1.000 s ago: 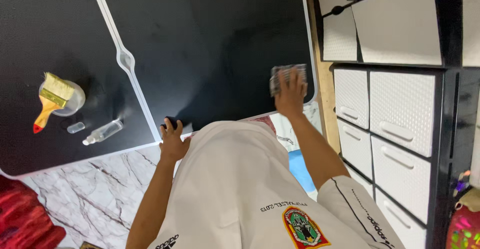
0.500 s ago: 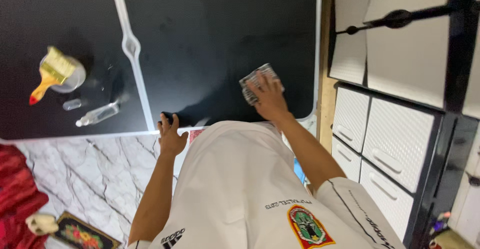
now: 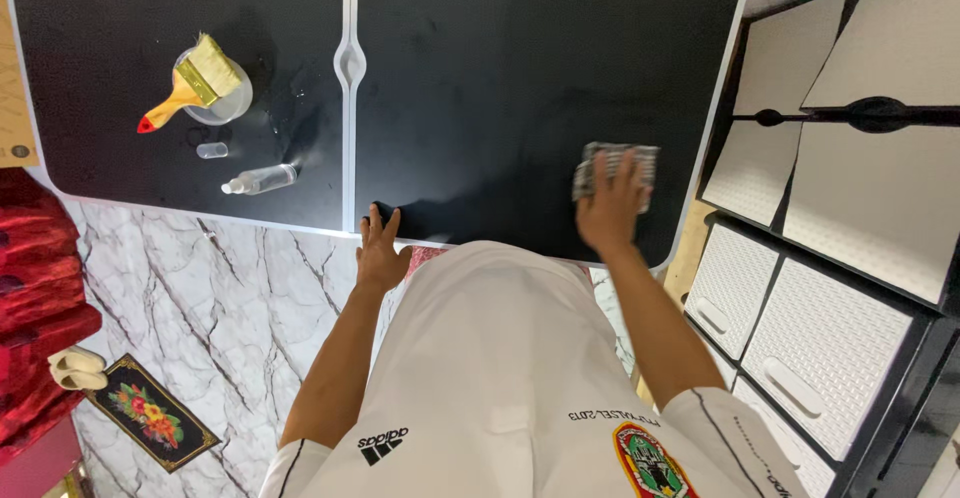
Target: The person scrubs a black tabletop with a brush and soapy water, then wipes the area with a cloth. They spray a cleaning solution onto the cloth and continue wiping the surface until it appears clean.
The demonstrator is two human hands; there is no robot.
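Observation:
My right hand (image 3: 607, 208) presses a grey checked cloth (image 3: 615, 163) flat on the black folding table (image 3: 500, 68), close to its right corner. My left hand (image 3: 380, 250) grips the table's near edge where the two halves meet, fingers curled over the white rim. Far to the left on the table a yellow-handled paintbrush (image 3: 192, 85) lies across a clear bowl (image 3: 226, 105).
A small clear spray bottle (image 3: 260, 179) and its cap (image 3: 211, 150) lie on the table's left half. White drawers (image 3: 800, 328) in a black frame stand at right. Marble-pattern floor, red fabric (image 3: 35, 278) and a small floral mat (image 3: 150, 413) are at left.
My right hand has slid the cloth along the table toward the right corner. The view has swung, so the table looks straighter. My left hand stays on the edge.

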